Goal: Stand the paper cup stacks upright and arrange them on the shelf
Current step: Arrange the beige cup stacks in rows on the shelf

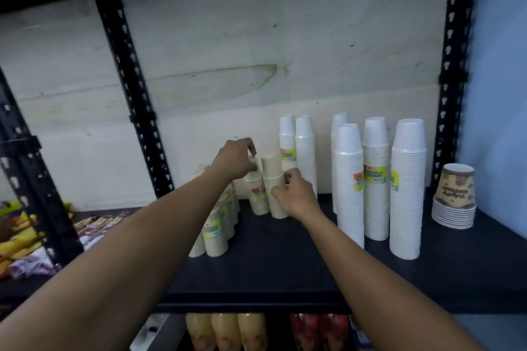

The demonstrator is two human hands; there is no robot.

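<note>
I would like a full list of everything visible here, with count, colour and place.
shelf: one, black, centre
white cup stacks: six, white, right half
left beige stack: one, beige, middle
right beige stack: one, beige, beside it
other beige stacks: several, left of middle, partly hidden
printed cup stack: one, brown and cream, far right
bottles: three yellow, two red, below the shelf
snack packets: several, yellow and purple, far left
left hand: grips the left beige stack's top
right hand: pinches the right beige stack's side
</note>
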